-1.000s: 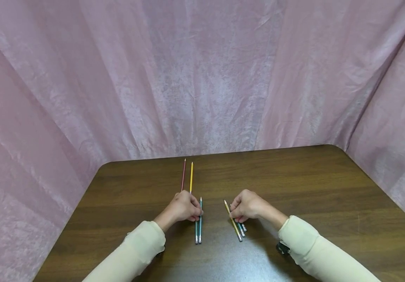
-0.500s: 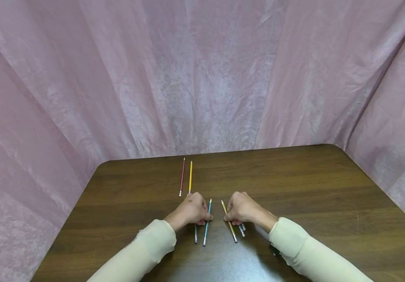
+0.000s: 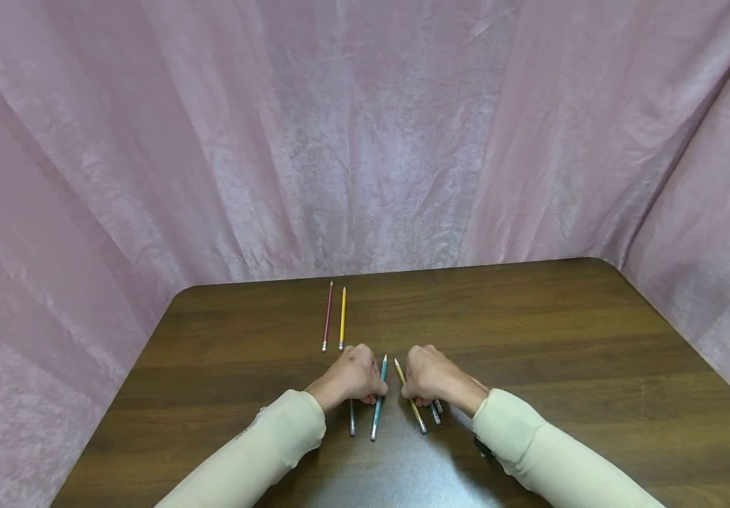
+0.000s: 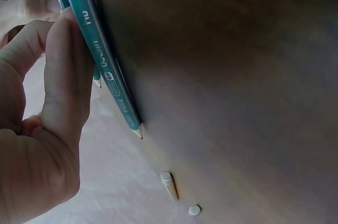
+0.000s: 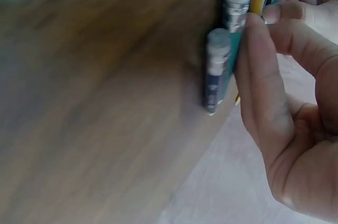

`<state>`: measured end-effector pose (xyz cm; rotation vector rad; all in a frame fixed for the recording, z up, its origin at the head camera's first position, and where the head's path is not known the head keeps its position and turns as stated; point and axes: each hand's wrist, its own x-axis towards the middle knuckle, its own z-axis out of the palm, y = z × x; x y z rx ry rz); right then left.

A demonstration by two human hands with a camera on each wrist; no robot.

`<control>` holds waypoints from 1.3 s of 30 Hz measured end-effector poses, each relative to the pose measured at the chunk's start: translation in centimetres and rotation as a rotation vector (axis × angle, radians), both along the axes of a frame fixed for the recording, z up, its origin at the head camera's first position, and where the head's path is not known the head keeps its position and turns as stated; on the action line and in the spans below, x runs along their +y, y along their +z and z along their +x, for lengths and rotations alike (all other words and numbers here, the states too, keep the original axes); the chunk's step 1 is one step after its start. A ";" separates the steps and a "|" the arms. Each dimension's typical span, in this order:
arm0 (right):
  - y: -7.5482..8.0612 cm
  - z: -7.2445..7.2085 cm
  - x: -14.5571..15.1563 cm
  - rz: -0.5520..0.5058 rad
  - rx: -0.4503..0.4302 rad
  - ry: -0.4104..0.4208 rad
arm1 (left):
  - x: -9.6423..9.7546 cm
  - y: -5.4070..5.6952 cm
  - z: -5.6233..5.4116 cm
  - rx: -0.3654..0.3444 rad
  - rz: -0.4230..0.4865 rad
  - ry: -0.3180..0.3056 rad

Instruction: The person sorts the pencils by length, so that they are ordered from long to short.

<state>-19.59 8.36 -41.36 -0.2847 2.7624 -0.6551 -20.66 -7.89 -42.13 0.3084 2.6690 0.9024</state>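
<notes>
In the head view my left hand (image 3: 357, 374) pinches a teal pencil (image 3: 375, 420) between thumb and fingers, its sharpened tip pointing away from me. A second green pencil (image 4: 105, 65) lies on the table close by the fingers. Opposite, my right hand (image 3: 431, 374) pinches a gold-yellow pencil (image 3: 417, 416), which slants with its tip toward the teal one. Beside the right fingertips lie another teal pencil (image 5: 233, 57) and a dark pencil (image 5: 212, 89), eraser ends toward me. The tips of the two held pencils are close together, a narrow gap between them.
Farther back on the wooden table (image 3: 530, 331) lie a dark red pencil (image 3: 327, 317) and a yellow pencil (image 3: 342, 317), side by side and pointing away. A pink curtain (image 3: 365, 141) hangs behind the table's far edge and along the sides.
My left hand has moved right with the teal pencil, parting it from the other green one. My right hand has shifted left with the gold-yellow pencil, away from the two beside it.
</notes>
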 end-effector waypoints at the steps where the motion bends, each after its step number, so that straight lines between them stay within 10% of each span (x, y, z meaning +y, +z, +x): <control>1: 0.0 0.0 -0.2 0.019 0.007 0.008 | 0.0 0.0 0.0 0.002 0.000 0.001; 9: 0.0 -0.2 -0.6 0.041 -0.014 0.015 | -0.3 0.0 0.1 -0.023 0.029 0.012; 20: 1.7 -0.6 0.8 -0.245 -0.089 -0.024 | -1.2 1.4 -0.4 -0.040 0.145 0.019; 39: 2.8 -1.4 2.4 -0.405 -0.064 -0.113 | -2.9 3.5 -1.7 -0.005 0.244 0.081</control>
